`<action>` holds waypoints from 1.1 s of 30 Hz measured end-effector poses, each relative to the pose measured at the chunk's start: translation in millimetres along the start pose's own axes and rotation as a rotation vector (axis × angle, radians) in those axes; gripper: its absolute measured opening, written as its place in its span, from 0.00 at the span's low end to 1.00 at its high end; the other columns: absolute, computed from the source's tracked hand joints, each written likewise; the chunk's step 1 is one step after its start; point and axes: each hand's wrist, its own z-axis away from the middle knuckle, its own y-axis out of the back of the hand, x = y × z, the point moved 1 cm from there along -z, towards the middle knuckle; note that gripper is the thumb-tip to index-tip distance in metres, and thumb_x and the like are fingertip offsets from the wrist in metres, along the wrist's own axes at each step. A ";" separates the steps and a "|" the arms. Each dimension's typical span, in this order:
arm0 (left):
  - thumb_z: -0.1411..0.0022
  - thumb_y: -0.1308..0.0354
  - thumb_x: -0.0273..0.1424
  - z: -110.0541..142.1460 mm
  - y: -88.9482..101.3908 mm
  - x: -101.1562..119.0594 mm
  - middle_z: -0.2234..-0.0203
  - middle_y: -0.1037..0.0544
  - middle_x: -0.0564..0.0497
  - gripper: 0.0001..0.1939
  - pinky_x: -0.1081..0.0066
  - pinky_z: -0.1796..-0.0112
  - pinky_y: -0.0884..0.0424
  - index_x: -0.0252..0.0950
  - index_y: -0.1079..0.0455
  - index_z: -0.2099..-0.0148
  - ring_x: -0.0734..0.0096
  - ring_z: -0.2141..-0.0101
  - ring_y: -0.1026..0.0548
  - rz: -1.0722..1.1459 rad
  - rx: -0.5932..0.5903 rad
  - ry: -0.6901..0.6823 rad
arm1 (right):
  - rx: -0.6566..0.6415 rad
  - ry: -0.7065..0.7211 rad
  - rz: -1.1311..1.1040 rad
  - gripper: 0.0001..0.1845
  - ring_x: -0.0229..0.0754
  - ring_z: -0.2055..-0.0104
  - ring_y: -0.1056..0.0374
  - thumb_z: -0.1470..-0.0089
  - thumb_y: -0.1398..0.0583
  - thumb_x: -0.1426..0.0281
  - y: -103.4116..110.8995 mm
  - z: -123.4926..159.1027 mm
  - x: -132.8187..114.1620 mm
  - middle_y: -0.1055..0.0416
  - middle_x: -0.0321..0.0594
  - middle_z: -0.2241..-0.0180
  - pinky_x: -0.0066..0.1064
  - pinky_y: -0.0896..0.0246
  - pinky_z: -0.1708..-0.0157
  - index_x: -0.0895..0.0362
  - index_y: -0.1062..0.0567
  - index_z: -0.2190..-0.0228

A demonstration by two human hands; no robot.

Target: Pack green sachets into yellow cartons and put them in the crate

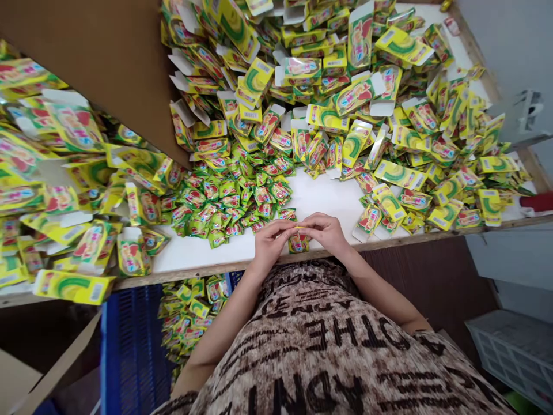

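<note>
At the table's front edge, my left hand (272, 241) and my right hand (327, 231) pinch the top of one small yellow-green candy box (299, 243) between thumbs and fingers. The box hangs upright below my fingertips, its printed face toward me. Its top end is mostly covered by my fingers. Just left of my left hand spreads a heap of small green-and-red candy packets (228, 199). A single packet (287, 214) lies right behind my fingers on the white tabletop (322, 196).
Many yellow printed boxes (389, 202), several with open flaps, are piled at the back and right. More boxes (78, 242) lie at left beside a brown cardboard panel (108, 63). Below the edge, a blue crate (133, 346) stands by more yellow boxes (194, 311). A grey crate (514, 351) sits low right.
</note>
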 end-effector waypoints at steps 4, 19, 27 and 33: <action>0.42 0.35 0.31 3.8 3.5 2.6 0.63 0.17 0.48 0.07 0.62 0.56 0.25 0.42 0.19 0.59 0.65 0.61 0.20 -0.105 -0.063 -0.123 | -0.009 0.158 0.108 0.10 0.41 0.64 0.29 0.48 0.34 0.60 0.8 6.2 -2.6 0.25 0.42 0.66 0.34 0.30 0.65 0.52 0.18 0.68; 0.35 0.43 0.32 9.8 -9.2 0.9 0.62 0.22 0.46 0.14 0.66 0.58 0.28 0.40 0.26 0.48 0.67 0.60 0.25 -0.254 -0.256 -0.117 | -0.093 0.200 0.301 0.09 0.44 0.58 0.29 0.41 0.41 0.66 26.9 -28.4 10.0 0.24 0.44 0.63 0.40 0.32 0.55 0.55 0.21 0.67; 0.37 0.40 0.31 0.7 -10.8 -6.8 0.58 0.23 0.43 0.14 0.64 0.52 0.30 0.37 0.26 0.50 0.64 0.54 0.26 -0.150 -0.281 -0.172 | 0.108 0.059 1.059 0.20 0.63 0.42 0.47 0.42 0.44 0.74 38.6 -151.5 21.1 0.35 0.61 0.45 0.57 0.49 0.43 0.67 0.27 0.49; 0.40 0.37 0.34 -1.1 -12.7 -11.6 0.61 0.20 0.45 0.15 0.65 0.56 0.30 0.38 0.23 0.51 0.64 0.59 0.24 -0.080 -0.216 -0.033 | -0.156 0.209 1.079 0.20 0.57 0.51 0.43 0.37 0.47 0.65 23.9 -84.7 20.9 0.32 0.54 0.53 0.48 0.42 0.50 0.58 0.27 0.48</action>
